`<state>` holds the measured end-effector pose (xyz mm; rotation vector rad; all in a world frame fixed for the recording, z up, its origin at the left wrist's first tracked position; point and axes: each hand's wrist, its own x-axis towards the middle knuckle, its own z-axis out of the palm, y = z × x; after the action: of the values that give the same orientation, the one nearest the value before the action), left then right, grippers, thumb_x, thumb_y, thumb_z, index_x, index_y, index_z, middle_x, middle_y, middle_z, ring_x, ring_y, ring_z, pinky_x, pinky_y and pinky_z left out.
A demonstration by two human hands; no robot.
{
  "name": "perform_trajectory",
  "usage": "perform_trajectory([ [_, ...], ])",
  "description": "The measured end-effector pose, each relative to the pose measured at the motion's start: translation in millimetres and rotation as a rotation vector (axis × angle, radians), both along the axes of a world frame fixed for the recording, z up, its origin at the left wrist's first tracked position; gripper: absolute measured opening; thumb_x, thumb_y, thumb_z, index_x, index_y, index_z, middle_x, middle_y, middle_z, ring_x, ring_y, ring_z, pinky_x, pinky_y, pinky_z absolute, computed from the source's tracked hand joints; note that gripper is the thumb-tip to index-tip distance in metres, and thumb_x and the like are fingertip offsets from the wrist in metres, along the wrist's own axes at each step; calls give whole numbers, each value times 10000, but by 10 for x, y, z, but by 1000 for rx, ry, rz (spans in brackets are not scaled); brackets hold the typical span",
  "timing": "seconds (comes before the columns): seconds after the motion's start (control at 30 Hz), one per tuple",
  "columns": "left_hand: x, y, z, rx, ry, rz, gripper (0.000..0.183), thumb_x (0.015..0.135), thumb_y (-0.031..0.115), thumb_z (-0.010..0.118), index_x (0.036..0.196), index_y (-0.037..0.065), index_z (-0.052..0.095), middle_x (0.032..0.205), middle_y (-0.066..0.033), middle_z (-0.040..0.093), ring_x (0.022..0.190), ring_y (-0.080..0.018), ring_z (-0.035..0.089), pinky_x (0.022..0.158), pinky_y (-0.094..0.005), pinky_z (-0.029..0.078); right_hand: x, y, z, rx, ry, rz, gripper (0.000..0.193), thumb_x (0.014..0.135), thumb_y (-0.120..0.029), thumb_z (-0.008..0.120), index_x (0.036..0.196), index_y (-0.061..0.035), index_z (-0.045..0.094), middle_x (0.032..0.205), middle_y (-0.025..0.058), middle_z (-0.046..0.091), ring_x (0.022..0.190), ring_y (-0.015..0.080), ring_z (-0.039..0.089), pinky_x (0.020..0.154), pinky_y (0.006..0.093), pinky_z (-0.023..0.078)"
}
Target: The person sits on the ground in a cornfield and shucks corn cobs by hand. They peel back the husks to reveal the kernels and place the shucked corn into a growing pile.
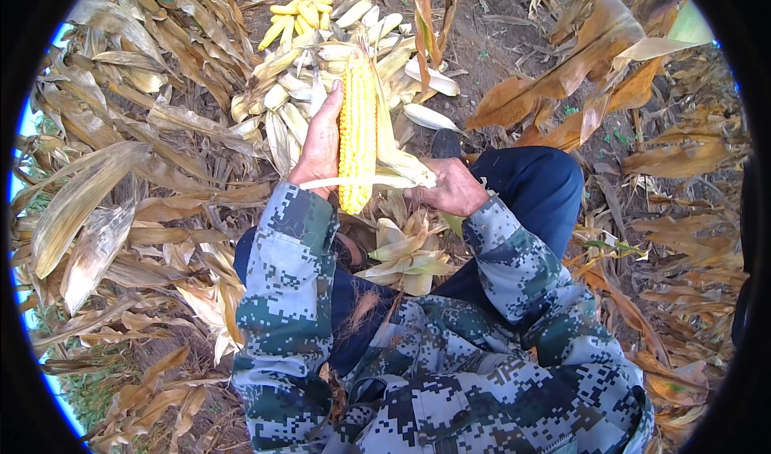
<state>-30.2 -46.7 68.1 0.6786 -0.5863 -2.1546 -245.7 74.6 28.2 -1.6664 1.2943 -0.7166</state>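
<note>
Between my hands is a yellow corn cob (357, 133), most of its kernels bare. My left hand (320, 145) is wrapped round the cob's left side, thumb up along it. A pale husk (389, 145) hangs peeled away on the cob's right, joined near the far end. My right hand (450, 186) is closed on the husk's loose near end, to the right of the cob's near tip. One strip of husk (353, 182) stretches from my right hand across the cob.
Beyond my hands lies a heap of unhusked corn ears (281, 125), with bare yellow cobs (303, 11) at its far side. Stripped husks (409, 253) lie between my legs. Dry corn stalks and leaves (104, 189) crowd the left; broad brown leaves (562, 77) reach in from the right.
</note>
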Motion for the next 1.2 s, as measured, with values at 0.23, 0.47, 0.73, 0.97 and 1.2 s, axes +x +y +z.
perform_trajectory([
  [0.23,-53,114,200,65,46,-137,632,1034,605,458,1421,111,534,1285,-178,657,1119,-372,687,887,-564,598,33,18,-208,276,-754,-389,328,914,-232,795,1160,-43,691,841,35,674,707,99,614,601,266,552],
  [0.47,-14,159,176,-27,-114,-232,634,1010,665,458,1335,126,533,878,-179,702,655,-275,713,563,-423,612,6,-66,-102,397,-1266,-713,161,978,-188,703,1062,-69,634,785,5,596,636,147,582,566,317,531],
  [0.73,52,136,207,-94,-112,-30,635,985,630,552,1224,42,547,812,-121,642,638,-232,633,582,-383,557,-209,-92,-443,300,-1035,-914,240,996,-295,678,1022,-75,585,815,18,564,684,197,575,605,381,533],
  [0.97,122,49,278,-142,-42,176,559,996,604,520,1058,51,574,842,-112,605,697,-231,595,648,-398,528,99,-50,-1055,231,-644,-818,289,919,-319,789,912,-58,666,818,35,646,691,151,583,634,332,490],
  [1.2,135,16,265,-166,-48,258,533,1006,578,503,1028,50,570,864,-125,605,722,-246,600,680,-409,533,317,92,-1926,395,191,-277,763,767,-580,745,1182,60,696,1074,303,721,1047,421,706,929,441,544],
])
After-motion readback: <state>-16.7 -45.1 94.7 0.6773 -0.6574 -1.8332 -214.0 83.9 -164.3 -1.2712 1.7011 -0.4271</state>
